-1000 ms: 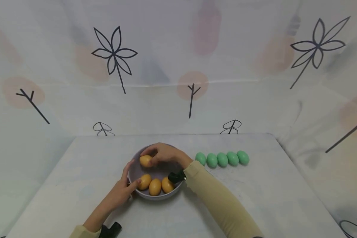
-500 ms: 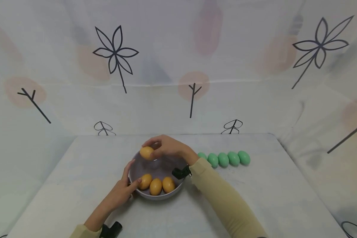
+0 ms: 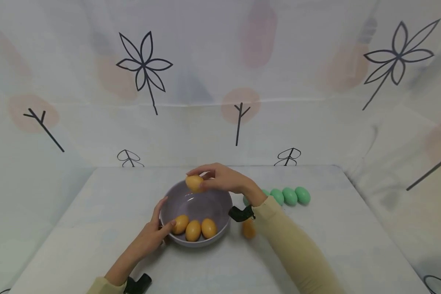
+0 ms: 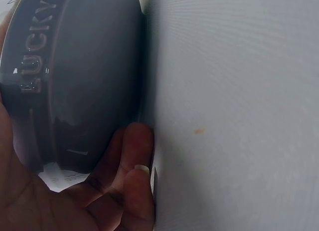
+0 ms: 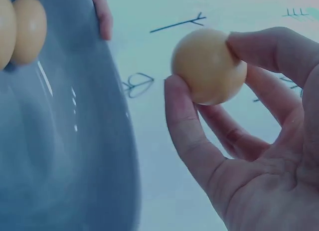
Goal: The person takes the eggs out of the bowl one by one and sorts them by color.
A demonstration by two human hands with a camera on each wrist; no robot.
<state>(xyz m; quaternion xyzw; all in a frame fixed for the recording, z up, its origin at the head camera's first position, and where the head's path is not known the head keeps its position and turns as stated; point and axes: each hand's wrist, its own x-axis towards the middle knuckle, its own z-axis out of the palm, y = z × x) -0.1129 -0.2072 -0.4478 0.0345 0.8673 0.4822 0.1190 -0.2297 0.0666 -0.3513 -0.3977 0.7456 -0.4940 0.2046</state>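
A yellow egg (image 3: 194, 183) is pinched between the thumb and fingers of my right hand (image 3: 222, 178), raised over the far rim of a grey-purple bowl (image 3: 176, 200). In the right wrist view that egg (image 5: 207, 66) hangs beside the bowl wall (image 5: 117, 116). Several more yellow eggs (image 3: 193, 231) lie along the near side inside the bowl. My left hand (image 3: 154, 232) grips the bowl's left side, its thumb over the rim near one egg. The left wrist view has its fingers (image 4: 137, 151) curled low against the lettered outer wall (image 4: 94, 81).
Right of the bowl stands a row of green eggs (image 3: 290, 196), partly hidden by my right wrist. Another yellow egg (image 3: 248, 228) sits on the white table (image 3: 316, 245) beside my right sleeve. A patterned cloth (image 3: 191, 134) hangs behind the table.
My right hand has lifted the yellow egg out of the bowl and carried it up, then right along the far rim. A yellow egg beside my sleeve has come into view. My left hand stays put.
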